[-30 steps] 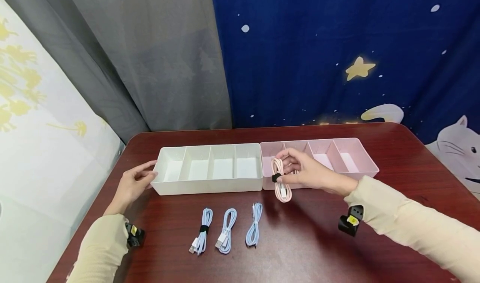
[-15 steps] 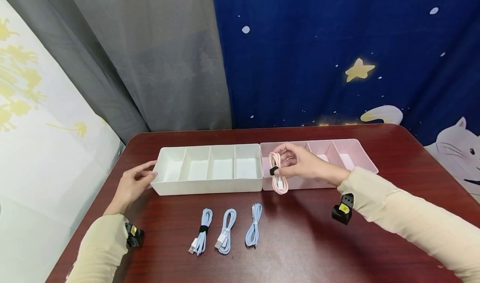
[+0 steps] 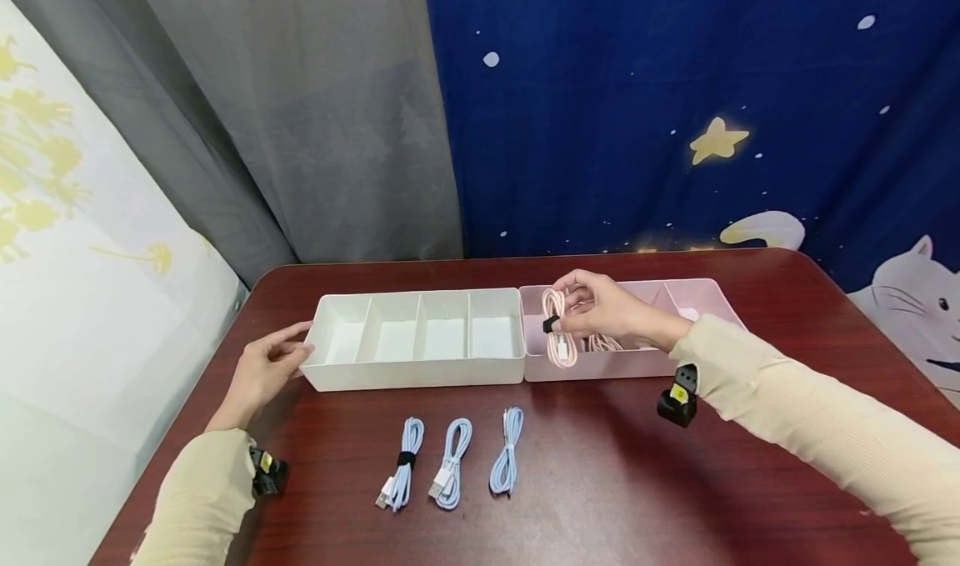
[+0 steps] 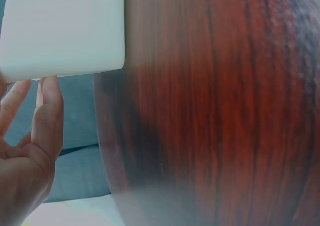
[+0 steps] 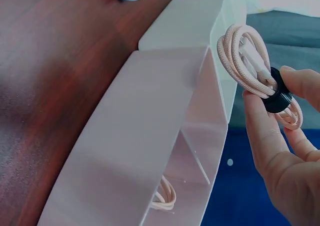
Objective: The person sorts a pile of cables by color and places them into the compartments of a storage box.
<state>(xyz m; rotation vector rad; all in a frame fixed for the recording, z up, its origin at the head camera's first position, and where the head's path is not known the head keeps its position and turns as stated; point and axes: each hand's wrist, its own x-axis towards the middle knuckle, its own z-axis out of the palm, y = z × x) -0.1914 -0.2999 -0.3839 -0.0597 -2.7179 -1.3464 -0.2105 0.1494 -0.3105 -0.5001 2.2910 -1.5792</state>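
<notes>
My right hand pinches a coiled pink charging cable between thumb and fingers, at its black strap. It holds the cable above the leftmost compartment of the pink divided box. Another pink cable lies inside that box, one compartment over, partly hidden by the hand in the head view. At the far left, my left hand rests its fingertips against the end of the white divided box. In the left wrist view, those fingers reach up to the box's end wall.
Three coiled light-blue cables lie in front of the boxes: one with a black strap, one in the middle, one on the right. Both boxes stand end to end on the dark red wooden table, with curtains behind.
My right hand has lifted the pink cable up and back, from in front of the pink box to above its left compartment. My left hand stays at the white box.
</notes>
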